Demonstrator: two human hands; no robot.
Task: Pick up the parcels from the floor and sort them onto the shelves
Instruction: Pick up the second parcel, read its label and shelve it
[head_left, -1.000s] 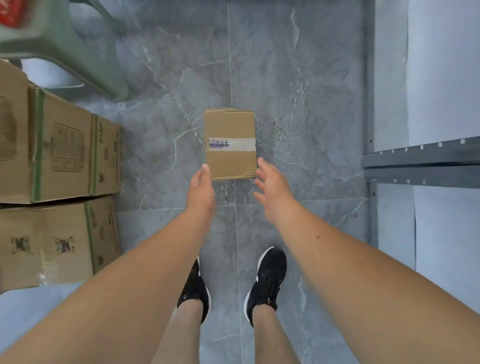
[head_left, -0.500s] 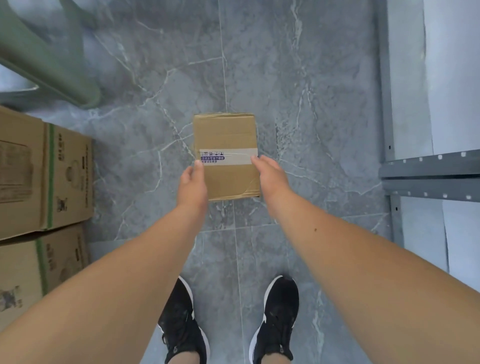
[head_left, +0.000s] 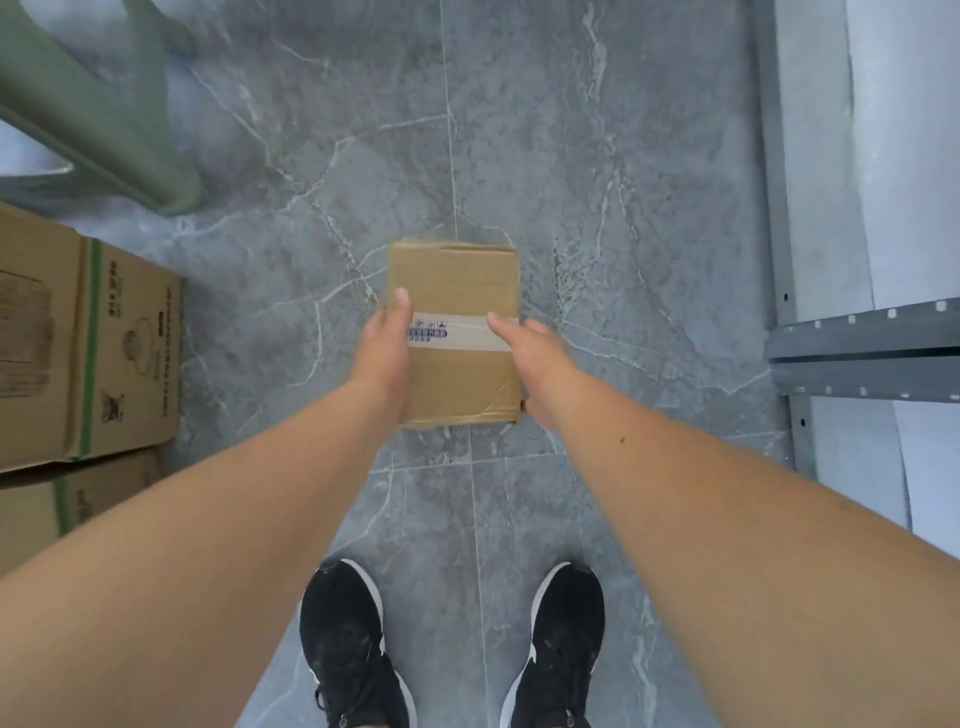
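Note:
A small brown cardboard parcel (head_left: 457, 280) with a strip of clear tape and a printed label across its top lies on the grey marble floor in front of my feet. My left hand (head_left: 384, 348) holds its left edge, thumb on the top face, fingers hidden down the side. My right hand (head_left: 535, 358) holds the right edge, thumb lying on the tape, fingers out of sight along that side. The grey metal shelf (head_left: 862, 358) stands at the right, with a white wall behind it.
Two large stacked cartons (head_left: 119, 348) with green strapping sit on the floor at the left. A green plastic stool leg (head_left: 104, 114) stands at the upper left. My black shoes (head_left: 348, 644) are just behind the parcel.
Both hands moved forward from just short of the parcel to its two sides, and the thumbs came onto its top. My head came lower and closer to the floor.

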